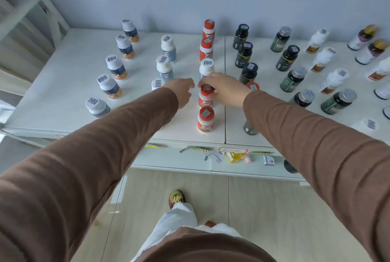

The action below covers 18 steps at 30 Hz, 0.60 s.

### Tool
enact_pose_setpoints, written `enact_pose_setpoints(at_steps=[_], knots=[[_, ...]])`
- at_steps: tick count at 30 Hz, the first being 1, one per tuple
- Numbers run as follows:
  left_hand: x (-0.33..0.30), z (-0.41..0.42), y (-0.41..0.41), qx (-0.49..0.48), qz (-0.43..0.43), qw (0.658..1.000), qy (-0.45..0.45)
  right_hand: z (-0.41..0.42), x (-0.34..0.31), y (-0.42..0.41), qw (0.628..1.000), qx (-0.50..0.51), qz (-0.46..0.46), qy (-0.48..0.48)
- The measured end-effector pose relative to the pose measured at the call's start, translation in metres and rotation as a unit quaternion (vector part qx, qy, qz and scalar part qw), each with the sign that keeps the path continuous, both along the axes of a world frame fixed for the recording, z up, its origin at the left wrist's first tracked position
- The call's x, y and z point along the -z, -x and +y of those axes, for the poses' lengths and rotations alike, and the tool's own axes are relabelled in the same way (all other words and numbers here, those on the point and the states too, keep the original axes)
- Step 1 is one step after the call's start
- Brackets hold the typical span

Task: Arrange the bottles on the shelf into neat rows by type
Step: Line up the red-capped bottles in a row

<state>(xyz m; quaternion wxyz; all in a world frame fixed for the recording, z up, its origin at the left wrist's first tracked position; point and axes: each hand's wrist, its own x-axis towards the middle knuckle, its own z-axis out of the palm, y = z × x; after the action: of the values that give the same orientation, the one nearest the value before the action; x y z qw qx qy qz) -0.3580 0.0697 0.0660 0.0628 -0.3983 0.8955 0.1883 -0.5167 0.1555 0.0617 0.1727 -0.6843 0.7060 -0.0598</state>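
Bottles stand in rows on the white shelf top. In the middle runs a row of red-capped bottles, one at the front, and a white-capped bottle stands among them. My right hand closes its fingers on the cap of a red-capped bottle in that row. My left hand is just left of the same bottle, fingers curled, holding nothing I can see. A white bottle sits partly hidden behind my left wrist.
Left of centre stand rows of white bottles with orange labels and blue labels. Right of centre are dark bottles, green-labelled ones and white ones. A lower shelf holds small items. My foot is on the floor.
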Motion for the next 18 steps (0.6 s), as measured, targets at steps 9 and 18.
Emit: enact_pose_setpoints(at_steps=[9, 18], knots=[[-0.022, -0.027, 0.007, -0.172, 0.275, 0.822, -0.467, -0.012, -0.059, 0.013, 0.918, 0.22, -0.325, 0.054], [-0.025, -0.038, 0.007, -0.178, 0.236, 0.71, -0.639, -0.017, -0.058, 0.007, 0.879, 0.318, -0.353, 0.04]])
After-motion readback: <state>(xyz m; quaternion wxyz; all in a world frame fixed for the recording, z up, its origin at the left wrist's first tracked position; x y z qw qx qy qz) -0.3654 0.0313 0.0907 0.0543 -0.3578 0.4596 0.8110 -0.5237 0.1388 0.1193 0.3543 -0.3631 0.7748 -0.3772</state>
